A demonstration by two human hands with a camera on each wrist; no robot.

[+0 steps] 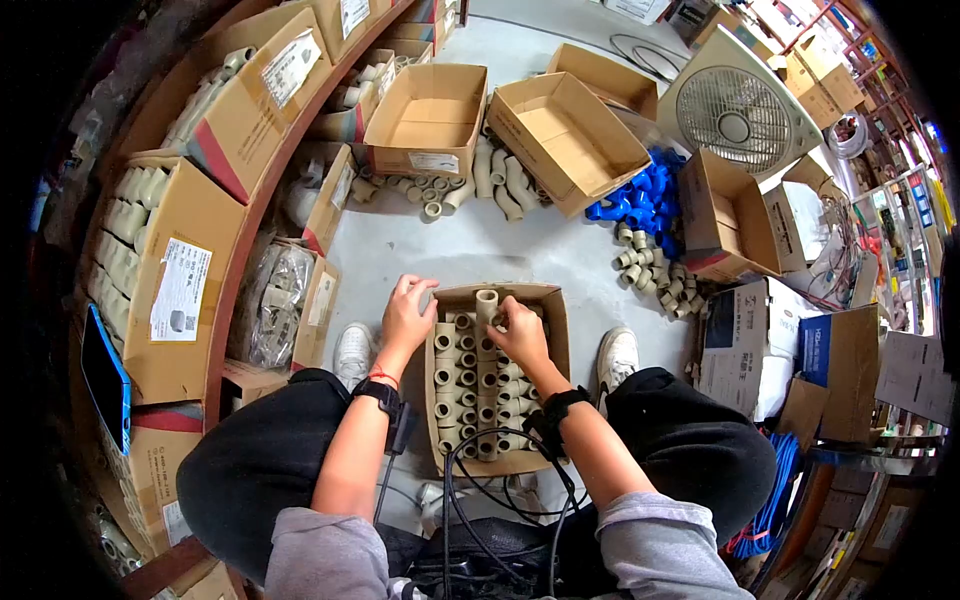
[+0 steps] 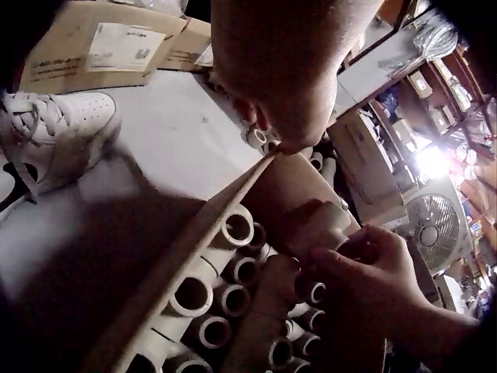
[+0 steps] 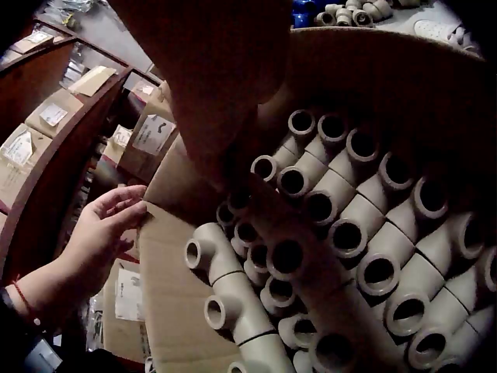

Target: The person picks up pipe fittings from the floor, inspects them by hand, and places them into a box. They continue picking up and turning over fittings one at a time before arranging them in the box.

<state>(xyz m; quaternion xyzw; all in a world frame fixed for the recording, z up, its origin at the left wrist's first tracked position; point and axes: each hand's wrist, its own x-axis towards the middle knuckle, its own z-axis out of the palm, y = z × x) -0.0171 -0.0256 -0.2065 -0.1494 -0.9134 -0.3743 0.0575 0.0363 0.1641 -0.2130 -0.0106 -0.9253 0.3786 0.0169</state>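
An open cardboard box between the person's feet holds rows of beige pipe tees. At its far end the right hand pinches one pipe tee, which stands above the rows; this hand also shows in the left wrist view. The left hand is at the far left corner of the box, its fingers extended and fingertips right at the cardboard edge, with nothing in its grasp. In the right wrist view the left hand reaches that edge from outside.
Beyond the box, emptied cartons stand among loose beige fittings and blue fittings. Shelves with filled cartons line the left. A fan stands back right. Black cables hang over the box's near end.
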